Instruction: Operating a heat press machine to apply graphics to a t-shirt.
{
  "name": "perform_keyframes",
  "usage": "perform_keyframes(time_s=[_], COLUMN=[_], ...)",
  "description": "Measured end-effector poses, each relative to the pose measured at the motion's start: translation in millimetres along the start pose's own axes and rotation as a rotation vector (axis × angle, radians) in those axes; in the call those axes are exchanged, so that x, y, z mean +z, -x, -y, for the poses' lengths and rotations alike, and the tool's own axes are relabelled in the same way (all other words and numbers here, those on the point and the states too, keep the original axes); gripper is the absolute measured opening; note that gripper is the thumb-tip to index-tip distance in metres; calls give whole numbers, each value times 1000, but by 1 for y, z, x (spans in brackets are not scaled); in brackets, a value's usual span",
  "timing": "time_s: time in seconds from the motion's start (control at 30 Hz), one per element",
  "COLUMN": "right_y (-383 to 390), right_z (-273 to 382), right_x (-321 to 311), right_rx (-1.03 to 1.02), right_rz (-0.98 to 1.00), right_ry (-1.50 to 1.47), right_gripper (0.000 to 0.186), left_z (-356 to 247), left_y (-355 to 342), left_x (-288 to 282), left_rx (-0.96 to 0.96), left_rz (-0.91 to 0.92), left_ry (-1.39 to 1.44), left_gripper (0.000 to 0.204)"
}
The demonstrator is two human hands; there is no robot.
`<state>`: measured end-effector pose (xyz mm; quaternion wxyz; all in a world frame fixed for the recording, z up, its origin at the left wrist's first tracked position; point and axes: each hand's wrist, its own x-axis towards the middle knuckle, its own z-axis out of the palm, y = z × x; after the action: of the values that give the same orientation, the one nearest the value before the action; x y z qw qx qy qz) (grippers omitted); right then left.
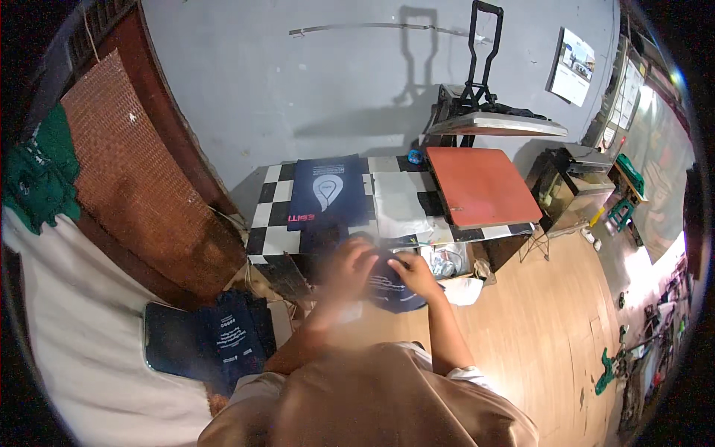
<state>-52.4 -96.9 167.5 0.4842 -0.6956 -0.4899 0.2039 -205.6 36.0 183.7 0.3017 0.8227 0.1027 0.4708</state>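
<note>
A dark navy printed cloth (392, 289) is held up in front of the body, just below the near edge of the checkered table (277, 240). The right hand (414, 273) is closed on the cloth's upper edge, fingers curled over it, so that the fabric hangs and its white print faces up. The left hand (348, 270) is smeared by motion; it is laid against the cloth's left side, but whether it is pinching or only pressing cannot be told. The cloth is kept clear of the tabletop, probably so that it can be sorted or straightened between both hands.

On the table another navy cloth with a white bulb-shaped print (326, 194) is spread flat, and a pale sheet (400, 203) is laid beside it. Just to the right, the red lower plate of a heat press (480, 186) is exposed, its upper plate (495, 125) being swung up and back. More dark printed cloths (232, 335) are piled to the person's left, within easy reach.
</note>
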Motion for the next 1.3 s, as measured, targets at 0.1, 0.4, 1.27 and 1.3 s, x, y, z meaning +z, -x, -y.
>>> perform_keyframes(time_s=[0.1, 0.4, 1.27, 1.3], right_y=[0, 0, 3, 4], right_z=[-19, -14, -50, -57], right_x=[2, -5, 8, 6], right_rx=[-8, 20, 176, 176], right_rz=[-202, -319, -155, -152], right_ry=[-69, -156, -562, -560], right_gripper=[27, 28, 36, 36], left_z=[-12, 10, 92, 91], left_y=[-3, 39, 80, 81], left_x=[-1, 21, 26, 22], left_rx=[-44, -608, -560, -562], left_rz=[-67, 240, -68, -71], left_ry=[-43, 525, -36, -35], left_gripper=[27, 64, 24, 24])
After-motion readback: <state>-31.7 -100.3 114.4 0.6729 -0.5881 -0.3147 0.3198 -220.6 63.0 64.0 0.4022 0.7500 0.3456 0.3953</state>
